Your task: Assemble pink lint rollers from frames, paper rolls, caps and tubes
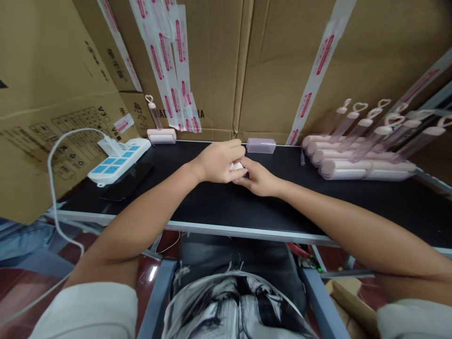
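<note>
Above the black table [212, 202], my left hand [222, 162] and my right hand [262, 178] meet, fingers closed around one small white piece [236, 166]. Most of that piece is hidden by the fingers, so its kind cannot be made out. Just behind my right hand lies a translucent pale purple box-shaped part [261, 145]. Farther left at the back edge is a pale pink roller-like body [161, 136], with a clear stem topped by a heart-shaped loop [150, 99] rising behind it.
Several pale pink rolls [363, 169] with heart-topped clear stems are grouped at the right. A small dark cylindrical piece [302, 157] lies beside them. At the left are a white power strip [116, 165] with a plugged-in cable and a black phone [129, 181]. Cardboard [275, 70] walls the back.
</note>
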Demonstrator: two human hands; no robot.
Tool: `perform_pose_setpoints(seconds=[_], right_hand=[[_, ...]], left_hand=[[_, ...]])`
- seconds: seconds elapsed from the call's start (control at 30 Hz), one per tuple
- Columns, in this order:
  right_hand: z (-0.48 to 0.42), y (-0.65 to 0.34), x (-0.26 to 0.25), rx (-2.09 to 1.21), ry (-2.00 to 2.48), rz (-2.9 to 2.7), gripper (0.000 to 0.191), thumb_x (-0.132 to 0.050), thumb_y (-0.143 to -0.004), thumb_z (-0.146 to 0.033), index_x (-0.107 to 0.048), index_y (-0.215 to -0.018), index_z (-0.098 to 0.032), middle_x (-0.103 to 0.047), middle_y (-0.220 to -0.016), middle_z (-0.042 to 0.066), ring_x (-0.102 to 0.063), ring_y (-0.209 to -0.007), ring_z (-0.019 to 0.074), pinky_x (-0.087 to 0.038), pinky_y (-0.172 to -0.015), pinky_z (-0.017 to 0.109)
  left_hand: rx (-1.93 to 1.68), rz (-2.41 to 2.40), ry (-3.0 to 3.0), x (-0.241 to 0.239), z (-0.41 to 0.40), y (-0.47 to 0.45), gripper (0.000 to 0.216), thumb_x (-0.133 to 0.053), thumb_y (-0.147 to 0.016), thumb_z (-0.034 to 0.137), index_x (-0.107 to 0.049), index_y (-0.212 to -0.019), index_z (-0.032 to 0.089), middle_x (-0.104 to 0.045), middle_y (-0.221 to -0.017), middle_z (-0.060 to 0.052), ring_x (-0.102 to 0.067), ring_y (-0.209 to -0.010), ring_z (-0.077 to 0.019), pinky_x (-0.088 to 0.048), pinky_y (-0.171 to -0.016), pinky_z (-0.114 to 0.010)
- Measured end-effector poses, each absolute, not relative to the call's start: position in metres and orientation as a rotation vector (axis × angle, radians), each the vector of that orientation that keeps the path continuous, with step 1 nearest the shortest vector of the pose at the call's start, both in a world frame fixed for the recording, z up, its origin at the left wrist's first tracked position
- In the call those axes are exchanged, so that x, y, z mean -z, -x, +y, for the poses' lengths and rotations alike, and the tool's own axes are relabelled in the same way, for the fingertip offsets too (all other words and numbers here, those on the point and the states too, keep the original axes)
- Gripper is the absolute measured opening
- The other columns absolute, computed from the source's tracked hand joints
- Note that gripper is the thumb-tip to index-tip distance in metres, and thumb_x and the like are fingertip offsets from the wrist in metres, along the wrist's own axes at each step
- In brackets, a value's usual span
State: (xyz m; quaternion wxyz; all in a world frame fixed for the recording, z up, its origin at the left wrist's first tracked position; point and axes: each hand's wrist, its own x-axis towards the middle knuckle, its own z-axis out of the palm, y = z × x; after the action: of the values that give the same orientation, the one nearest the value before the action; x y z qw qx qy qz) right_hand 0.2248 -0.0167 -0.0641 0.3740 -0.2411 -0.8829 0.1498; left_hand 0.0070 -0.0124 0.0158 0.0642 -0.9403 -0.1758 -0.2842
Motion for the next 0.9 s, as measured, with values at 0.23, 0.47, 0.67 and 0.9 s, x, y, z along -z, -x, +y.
perform_pose_setpoints(seconds=[0.23, 0.47, 0.67, 0.9], right_hand=[[-0.003, -0.227, 0.069, -0.422, 0.51, -2.316, 0.051, -0.067, -0.103, -0.062, -0.06, -0.128, -0.018, -0.071, -0.117, 0.014, -0.069, -0.104, 0.0292, -0.058, -0.095, 0.045], [-0.002, -0.223, 0.069, -0.473, 0.472, -2.308, 0.057, -0.064, -0.104, -0.067, -0.062, -0.133, -0.018, -0.072, -0.125, 0.015, -0.069, -0.108, 0.0292, -0.056, -0.097, 0.042], [0.0, -0.222, 0.074, -0.548, 0.508, -2.242, 0.056, -0.07, -0.1, -0.067, -0.062, -0.129, -0.02, -0.072, -0.114, 0.009, -0.068, -0.098, 0.0254, -0.056, -0.09, 0.039], [0.004, -0.221, 0.083, -0.586, 0.574, -2.148, 0.061, -0.071, -0.099, -0.065, -0.059, -0.137, -0.018, -0.072, -0.122, 0.011, -0.068, -0.103, 0.0276, -0.057, -0.095, 0.043]], left_hand=[[0.8, -0.604, 2.886, -0.017, -0.011, -0.006, 0.041, -0.078, -0.087, 0.045, -0.044, -0.076, 0.024, -0.052, -0.078, 0.0, -0.05, -0.07, -0.0165, -0.037, -0.064, -0.032], [0.937, -0.55, 2.936, -0.018, -0.009, -0.001, 0.044, -0.079, -0.085, 0.048, -0.042, -0.077, 0.024, -0.047, -0.073, 0.003, -0.04, -0.062, -0.0134, -0.031, -0.06, -0.03], [1.036, -0.507, 2.945, -0.018, -0.002, 0.003, 0.046, -0.067, -0.096, 0.055, -0.043, -0.073, 0.023, -0.047, -0.067, 0.003, -0.042, -0.059, -0.0131, -0.031, -0.058, -0.03], [1.289, -0.643, 2.872, -0.015, 0.0, 0.0, 0.021, -0.052, -0.106, 0.036, -0.046, -0.089, 0.023, -0.051, -0.07, 0.005, -0.045, -0.058, -0.0121, -0.034, -0.058, -0.03]])
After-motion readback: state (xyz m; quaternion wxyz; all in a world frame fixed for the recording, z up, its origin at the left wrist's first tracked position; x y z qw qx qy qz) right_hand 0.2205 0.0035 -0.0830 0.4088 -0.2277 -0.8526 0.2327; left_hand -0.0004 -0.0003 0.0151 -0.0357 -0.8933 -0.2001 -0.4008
